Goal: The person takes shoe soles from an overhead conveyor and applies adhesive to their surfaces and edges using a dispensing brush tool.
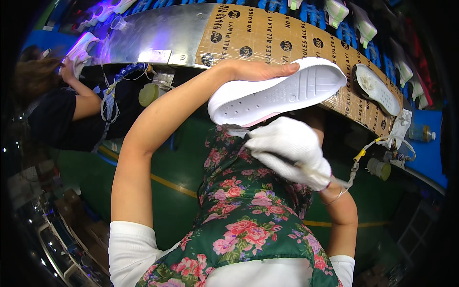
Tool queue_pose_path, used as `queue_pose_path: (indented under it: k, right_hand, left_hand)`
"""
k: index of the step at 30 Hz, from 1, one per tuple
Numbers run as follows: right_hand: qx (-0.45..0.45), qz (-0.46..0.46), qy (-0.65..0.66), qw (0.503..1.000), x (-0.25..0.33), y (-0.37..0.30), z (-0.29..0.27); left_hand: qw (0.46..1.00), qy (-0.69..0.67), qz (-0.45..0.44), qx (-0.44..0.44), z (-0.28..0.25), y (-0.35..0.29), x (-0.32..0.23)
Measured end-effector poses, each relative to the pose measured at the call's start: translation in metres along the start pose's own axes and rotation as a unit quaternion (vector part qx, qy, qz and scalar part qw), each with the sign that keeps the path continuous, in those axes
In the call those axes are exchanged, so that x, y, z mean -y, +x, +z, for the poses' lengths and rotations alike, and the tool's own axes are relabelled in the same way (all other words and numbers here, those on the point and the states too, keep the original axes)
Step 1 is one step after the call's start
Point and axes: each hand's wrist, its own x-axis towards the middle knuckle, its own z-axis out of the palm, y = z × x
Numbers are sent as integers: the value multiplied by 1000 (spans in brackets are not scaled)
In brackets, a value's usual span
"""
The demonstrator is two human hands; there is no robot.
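My bare left hand (260, 71) is closed round the far side of a white shoe sole (287, 93), thumb along its upper edge. The sole is tilted so that its hollow inner face, with ridges and small holes, turns toward me. A pink patch shows on its near sidewall. In a white knit glove, my right hand (287, 146) grips a brush (234, 131) with dark bristles, just below the sole's left end. Whether the bristles touch the sole I cannot tell. A thin hose (353, 174) runs from behind the gloved hand toward the bench on the right.
A cardboard sheet (267, 38) covers part of the metal bench (167, 36). Another sole (377, 91) lies on its right part, near a white rag (400, 125) and a bottle (420, 133). Beyond runs a blue slatted conveyor (311, 15) with shoe parts. A co-worker (62, 100) handles a sole at left.
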Motion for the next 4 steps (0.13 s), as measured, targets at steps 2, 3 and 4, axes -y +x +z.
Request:
queue_pose_path:
  k: [2, 3, 4]
  right_hand:
    - [-17, 16, -85, 996, 0, 3, -11]
    - [-14, -10, -119, 993, -5, 0, -7]
    - [7, -16, -127, 992, -3, -3, -3]
  left_hand:
    - [999, 38, -17, 0, -3, 1, -6]
    - [998, 51, -26, 5, -4, 1, -5]
    - [998, 53, -35, 15, -7, 4, -5]
